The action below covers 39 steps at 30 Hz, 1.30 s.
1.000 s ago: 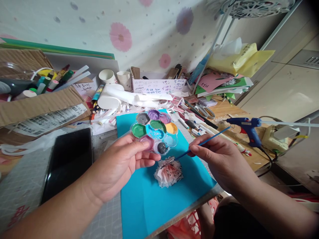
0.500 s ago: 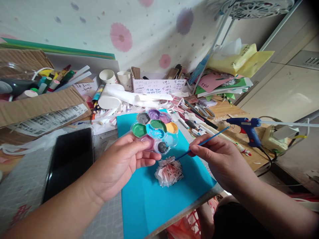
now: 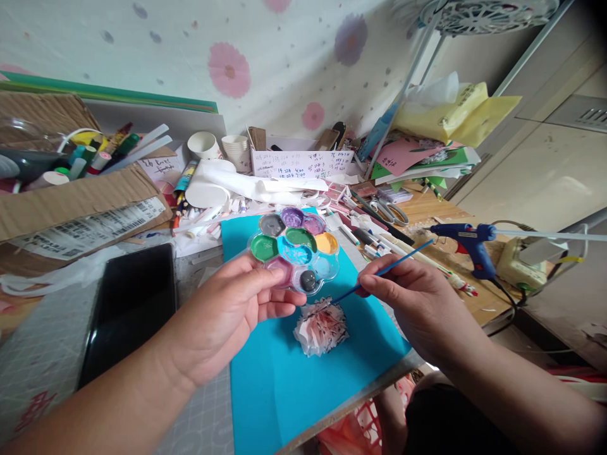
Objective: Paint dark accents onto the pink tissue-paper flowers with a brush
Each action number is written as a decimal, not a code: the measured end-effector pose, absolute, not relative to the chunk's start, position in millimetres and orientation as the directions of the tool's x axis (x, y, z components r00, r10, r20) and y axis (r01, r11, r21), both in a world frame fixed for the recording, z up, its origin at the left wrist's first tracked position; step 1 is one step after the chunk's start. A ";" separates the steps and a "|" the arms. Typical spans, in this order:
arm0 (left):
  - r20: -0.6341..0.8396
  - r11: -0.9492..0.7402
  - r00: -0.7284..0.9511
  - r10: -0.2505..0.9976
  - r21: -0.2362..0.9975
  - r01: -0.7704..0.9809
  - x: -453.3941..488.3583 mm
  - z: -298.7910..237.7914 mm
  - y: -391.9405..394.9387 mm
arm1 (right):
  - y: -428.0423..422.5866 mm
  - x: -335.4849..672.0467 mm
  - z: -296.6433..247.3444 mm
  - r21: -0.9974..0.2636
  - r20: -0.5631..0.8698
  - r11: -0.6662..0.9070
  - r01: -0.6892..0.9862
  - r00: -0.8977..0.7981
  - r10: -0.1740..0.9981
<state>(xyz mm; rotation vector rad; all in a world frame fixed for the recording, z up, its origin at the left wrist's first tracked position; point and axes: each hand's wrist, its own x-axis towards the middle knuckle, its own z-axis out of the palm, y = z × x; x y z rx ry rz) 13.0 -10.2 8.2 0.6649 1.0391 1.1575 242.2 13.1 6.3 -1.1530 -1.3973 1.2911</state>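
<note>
My left hand (image 3: 227, 313) pinches the near edge of a clear flower-shaped paint palette (image 3: 294, 249) with several wells of green, purple, blue, yellow and black paint, held above a blue paper sheet (image 3: 284, 379). My right hand (image 3: 417, 303) grips a thin blue paintbrush (image 3: 386, 270). The brush tip touches a crumpled white and pink paper flower (image 3: 321, 327) with dark streaks, which lies on the blue sheet just below the palette.
A black phone (image 3: 128, 306) lies on the grey cutting mat (image 3: 42, 360) at left. A cardboard box (image 3: 71, 208) with markers stands behind it. Paper cups (image 3: 205, 145), scissors (image 3: 386, 210) and pens crowd the back. A blue glue gun (image 3: 472, 243) rests at right.
The brush tip has shifted slightly left over the paper flower. The left hand and palette have barely moved.
</note>
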 end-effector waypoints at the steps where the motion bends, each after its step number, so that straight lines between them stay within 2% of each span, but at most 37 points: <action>1: -0.308 0.302 0.053 0.950 0.862 -0.407 12.9 8.2 -10.5 | 12.9 240.9 6.8 -0.997 0.016 0.029 0.069 -0.173 0.985; 10: -0.303 0.295 0.049 0.952 0.862 -0.412 13.5 8.2 -10.4 | 10.9 233.0 12.6 -0.999 -0.030 -0.024 0.043 -0.158 0.987; 15: -0.305 0.293 0.037 0.952 0.866 -0.406 12.5 5.6 -9.7 | 7.5 234.0 13.4 -1.000 -0.002 0.000 0.012 -0.163 0.987; 29: -0.312 0.302 0.047 0.949 0.858 -0.415 13.8 10.7 -11.0 | -0.3 235.7 15.5 -0.964 0.047 0.105 0.245 -0.229 0.972; 33: -0.307 0.303 0.060 0.950 0.857 -0.417 13.2 10.6 -11.1 | -1.8 236.6 15.0 -0.971 0.046 0.101 0.215 -0.247 0.968; 39: -0.299 0.300 0.070 0.952 0.858 -0.418 13.1 9.5 -10.5 | 1.7 237.8 11.8 -0.983 0.036 0.066 0.170 -0.170 0.985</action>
